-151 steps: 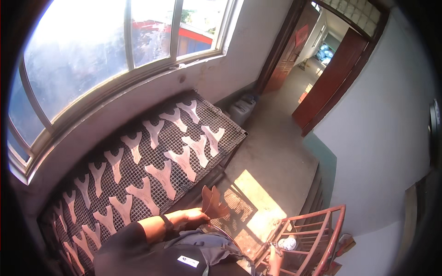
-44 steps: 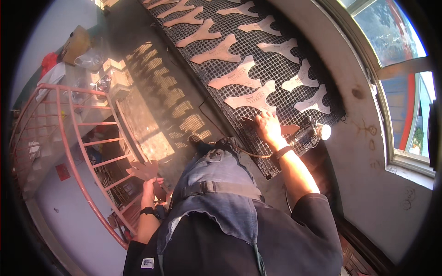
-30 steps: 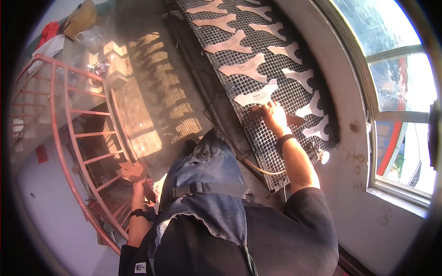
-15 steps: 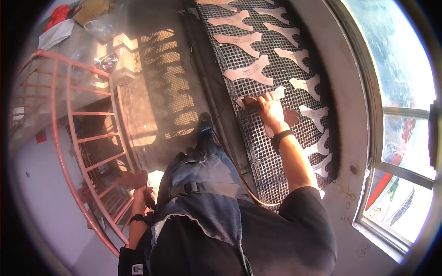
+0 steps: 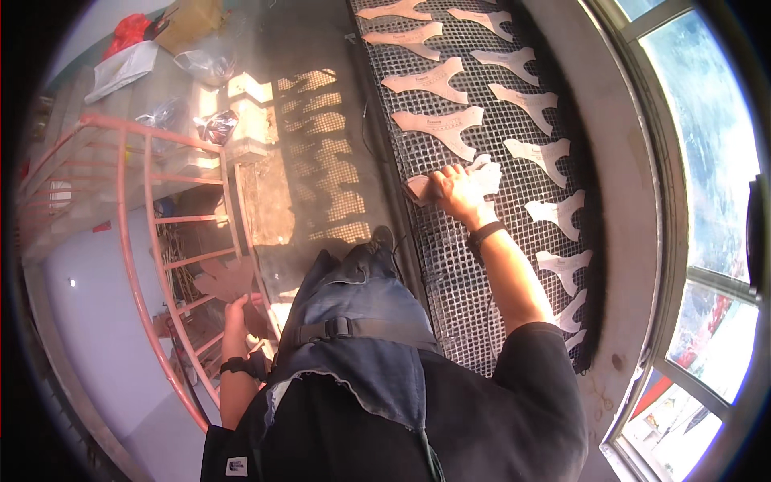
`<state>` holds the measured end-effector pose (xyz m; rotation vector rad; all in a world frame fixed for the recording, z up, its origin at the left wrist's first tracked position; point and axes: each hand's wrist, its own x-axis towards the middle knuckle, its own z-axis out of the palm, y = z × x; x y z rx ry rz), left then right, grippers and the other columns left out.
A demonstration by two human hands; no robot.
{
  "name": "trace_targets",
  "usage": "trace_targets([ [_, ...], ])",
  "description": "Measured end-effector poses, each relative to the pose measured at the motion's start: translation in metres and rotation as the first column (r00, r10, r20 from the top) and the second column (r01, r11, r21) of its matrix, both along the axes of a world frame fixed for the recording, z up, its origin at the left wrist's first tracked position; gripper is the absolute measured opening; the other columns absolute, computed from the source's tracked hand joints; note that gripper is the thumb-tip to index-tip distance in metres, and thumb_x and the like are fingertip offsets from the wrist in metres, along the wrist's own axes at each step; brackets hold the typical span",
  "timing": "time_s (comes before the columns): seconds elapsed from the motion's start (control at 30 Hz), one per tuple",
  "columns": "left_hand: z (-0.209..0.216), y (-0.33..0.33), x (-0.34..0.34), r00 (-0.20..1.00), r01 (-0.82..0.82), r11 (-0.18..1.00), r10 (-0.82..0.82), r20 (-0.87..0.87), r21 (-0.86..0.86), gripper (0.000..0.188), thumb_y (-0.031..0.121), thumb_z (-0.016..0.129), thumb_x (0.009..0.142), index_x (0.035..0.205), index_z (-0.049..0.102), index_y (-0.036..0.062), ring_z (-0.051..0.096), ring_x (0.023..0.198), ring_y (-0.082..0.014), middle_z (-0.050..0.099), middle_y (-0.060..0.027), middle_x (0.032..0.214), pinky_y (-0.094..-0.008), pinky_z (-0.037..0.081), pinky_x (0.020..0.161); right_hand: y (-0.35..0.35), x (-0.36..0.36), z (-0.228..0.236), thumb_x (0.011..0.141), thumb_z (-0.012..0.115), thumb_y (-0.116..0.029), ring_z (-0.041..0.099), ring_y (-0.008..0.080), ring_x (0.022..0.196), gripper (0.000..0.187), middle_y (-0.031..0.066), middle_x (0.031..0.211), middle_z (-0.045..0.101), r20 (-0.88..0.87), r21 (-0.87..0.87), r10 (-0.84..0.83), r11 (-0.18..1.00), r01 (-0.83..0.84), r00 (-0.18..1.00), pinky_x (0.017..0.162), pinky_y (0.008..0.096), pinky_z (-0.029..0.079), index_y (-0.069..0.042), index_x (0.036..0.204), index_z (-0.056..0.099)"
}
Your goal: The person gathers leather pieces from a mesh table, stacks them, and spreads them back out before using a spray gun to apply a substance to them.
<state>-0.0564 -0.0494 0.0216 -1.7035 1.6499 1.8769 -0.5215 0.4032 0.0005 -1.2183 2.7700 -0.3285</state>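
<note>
A long black mesh rack [image 5: 458, 277] carries two rows of pale, Y-shaped leather-like pieces, including one piece [image 5: 438, 124] just beyond my right hand. My right hand [image 5: 459, 193] is closed over similar pale pieces [image 5: 488, 175] at the near end of the left row. Its fingers curl around their left part, and the palm hides the middle. Low on the left, my left hand [image 5: 238, 315] grips brown flat cut pieces [image 5: 226, 278] by their near end, beside the railing. How many it holds I cannot tell.
A pinkish metal railing [image 5: 127, 233] stands on my left. Wooden blocks [image 5: 247, 132], clear plastic bags [image 5: 205, 68] and a red bag [image 5: 128, 34] lie beyond it. A wall ledge and window [image 5: 699, 145] run along the right. Patterned shadows fall on the floor.
My right hand has moved slightly left and down onto the pale pieces; the brown piece beneath it no longer shows. My left hand has lifted its brown pieces forward, and the view has shifted.
</note>
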Motion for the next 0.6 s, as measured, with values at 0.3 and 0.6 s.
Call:
trace_targets([
  [0.3,-0.002,-0.01,0.028,0.989,-0.129,0.991,0.131,0.066,-0.033,0.044,0.025,0.051,0.099,0.116,0.068,-0.0111,0.071,0.089,-0.0288,0.074,-0.021,0.106,-0.0401,0.058,0.08,-0.002,-0.014,0.003,0.078,0.069,-0.012,0.059,0.0337,0.112,0.034,0.0134,0.112,0.061,0.101,0.11,0.03,0.993,-0.041,0.994,0.089,0.05,0.051,-0.009,0.111,0.062],
  [0.6,-0.059,-0.034,0.041,0.944,-0.321,0.921,0.29,0.16,0.22,0.035,0.019,0.055,0.096,0.113,0.067,-0.0094,0.072,0.089,-0.0303,0.075,-0.0191,0.1,-0.0411,0.055,0.083,-0.011,-0.001,0.014,0.079,0.068,-0.012,0.058,0.0315,0.112,0.042,0.0121,0.113,0.06,0.097,0.117,-0.052,0.992,0.041,0.994,0.095,0.047,0.047,-0.009,0.12,0.063],
])
